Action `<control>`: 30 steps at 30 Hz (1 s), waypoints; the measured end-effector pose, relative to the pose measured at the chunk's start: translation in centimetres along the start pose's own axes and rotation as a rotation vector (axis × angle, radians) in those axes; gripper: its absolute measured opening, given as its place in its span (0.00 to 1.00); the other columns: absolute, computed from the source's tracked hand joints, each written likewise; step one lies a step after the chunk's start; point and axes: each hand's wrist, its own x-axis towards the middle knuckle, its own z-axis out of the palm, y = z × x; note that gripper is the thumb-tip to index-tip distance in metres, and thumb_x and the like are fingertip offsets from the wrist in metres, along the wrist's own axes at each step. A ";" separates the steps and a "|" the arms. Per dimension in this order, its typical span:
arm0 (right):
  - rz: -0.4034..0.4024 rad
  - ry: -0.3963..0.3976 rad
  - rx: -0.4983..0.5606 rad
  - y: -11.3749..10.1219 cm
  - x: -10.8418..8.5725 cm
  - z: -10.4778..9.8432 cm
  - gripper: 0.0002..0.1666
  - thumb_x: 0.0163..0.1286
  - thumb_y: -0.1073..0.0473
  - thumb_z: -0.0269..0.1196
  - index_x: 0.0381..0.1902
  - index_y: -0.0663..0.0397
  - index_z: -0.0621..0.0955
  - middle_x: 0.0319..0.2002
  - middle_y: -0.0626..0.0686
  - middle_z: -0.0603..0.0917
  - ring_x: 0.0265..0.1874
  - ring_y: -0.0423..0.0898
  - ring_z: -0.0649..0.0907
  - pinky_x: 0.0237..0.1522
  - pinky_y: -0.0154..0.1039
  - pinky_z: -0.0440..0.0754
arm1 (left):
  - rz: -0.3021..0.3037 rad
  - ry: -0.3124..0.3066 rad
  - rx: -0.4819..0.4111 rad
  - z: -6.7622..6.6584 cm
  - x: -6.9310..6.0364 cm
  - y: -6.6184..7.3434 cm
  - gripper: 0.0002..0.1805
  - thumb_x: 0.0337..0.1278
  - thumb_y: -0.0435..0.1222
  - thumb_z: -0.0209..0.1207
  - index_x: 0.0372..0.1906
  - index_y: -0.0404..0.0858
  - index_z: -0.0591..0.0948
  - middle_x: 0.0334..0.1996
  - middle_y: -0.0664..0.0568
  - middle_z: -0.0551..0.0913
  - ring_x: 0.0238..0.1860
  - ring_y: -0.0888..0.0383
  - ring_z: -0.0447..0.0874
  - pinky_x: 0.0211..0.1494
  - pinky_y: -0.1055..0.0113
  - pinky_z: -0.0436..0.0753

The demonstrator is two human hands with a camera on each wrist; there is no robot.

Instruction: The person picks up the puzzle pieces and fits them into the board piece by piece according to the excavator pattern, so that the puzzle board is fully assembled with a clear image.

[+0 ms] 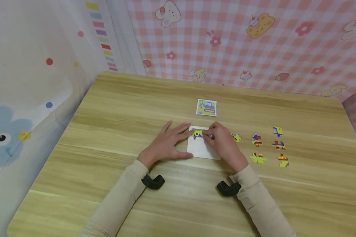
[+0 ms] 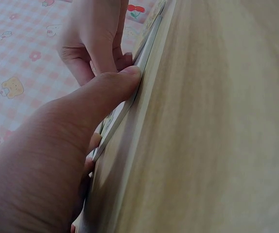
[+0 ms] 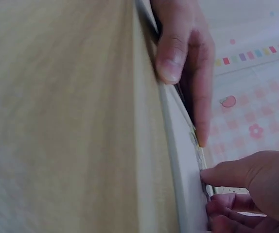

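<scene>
Hiding part of the white board (image 1: pixel 200 150), the right hand (image 1: pixel 224 142) pinches a puzzle piece (image 1: pixel 197 133) there, the left hand (image 1: pixel 167 142) has straight fingers, and the head view shows loose pieces (image 1: pixel 257 158) the right wrist view misses.

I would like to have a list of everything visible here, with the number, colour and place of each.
Table: one, light wood, below everything
Checked backdrop: at least one, pink-white, behind table
Left backdrop: one, mostly white, left of table
Picture card: one, white-bordered, multicoloured, behind tray
Tray: one, white, between hands
Puzzle piecework in tray: count unclear, green-yellow-purple, upper left
Loose puzzle pieces: about six, multicoloured, right of tray
Wrist devices: two, black, at cuffs
Sleeves: two, beige, both forearms
Left hand: one, tray's left edge
Right hand: one, tray's right side
</scene>
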 end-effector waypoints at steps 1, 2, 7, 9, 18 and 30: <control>-0.004 -0.002 0.011 0.0 0.0 0.0 0.15 0.73 0.65 0.66 0.54 0.66 0.86 0.45 0.62 0.82 0.35 0.51 0.81 0.34 0.42 0.82 | -0.002 -0.001 -0.001 0.0 0.0 0.0 0.52 0.56 0.72 0.60 0.82 0.54 0.61 0.83 0.56 0.52 0.83 0.60 0.46 0.83 0.51 0.30; -0.007 -0.002 0.021 0.0 0.0 -0.1 0.15 0.73 0.65 0.66 0.54 0.66 0.86 0.45 0.62 0.82 0.35 0.51 0.81 0.34 0.42 0.82 | -0.005 -0.002 -0.001 0.1 0.0 0.0 0.52 0.57 0.71 0.59 0.82 0.54 0.61 0.83 0.56 0.52 0.83 0.60 0.46 0.83 0.52 0.29; -0.009 0.009 0.034 0.2 -0.1 0.0 0.15 0.72 0.65 0.67 0.54 0.67 0.86 0.44 0.62 0.82 0.34 0.51 0.80 0.33 0.41 0.81 | -0.012 -0.013 0.002 0.1 -0.1 -0.1 0.52 0.57 0.72 0.58 0.82 0.54 0.60 0.83 0.57 0.51 0.83 0.60 0.45 0.83 0.52 0.29; 0.002 0.018 0.028 0.2 -0.1 0.2 0.15 0.73 0.65 0.67 0.53 0.67 0.87 0.43 0.62 0.82 0.34 0.51 0.80 0.33 0.41 0.81 | -0.011 -0.015 0.000 0.1 -0.1 0.0 0.52 0.57 0.72 0.58 0.82 0.54 0.60 0.83 0.57 0.51 0.83 0.60 0.45 0.83 0.52 0.29; 0.027 0.088 0.037 0.0 -0.3 0.6 0.13 0.72 0.65 0.68 0.52 0.65 0.88 0.42 0.61 0.83 0.35 0.51 0.81 0.35 0.42 0.81 | -0.009 -0.005 -0.023 0.1 0.0 -0.1 0.53 0.56 0.73 0.58 0.82 0.53 0.60 0.83 0.57 0.52 0.83 0.60 0.45 0.83 0.52 0.28; 0.066 0.111 0.058 0.0 -0.3 0.8 0.12 0.72 0.65 0.68 0.50 0.64 0.89 0.42 0.59 0.83 0.36 0.50 0.81 0.35 0.40 0.81 | -0.005 0.016 -0.047 0.1 0.0 -0.1 0.52 0.54 0.72 0.60 0.80 0.51 0.64 0.83 0.56 0.54 0.83 0.59 0.47 0.83 0.52 0.29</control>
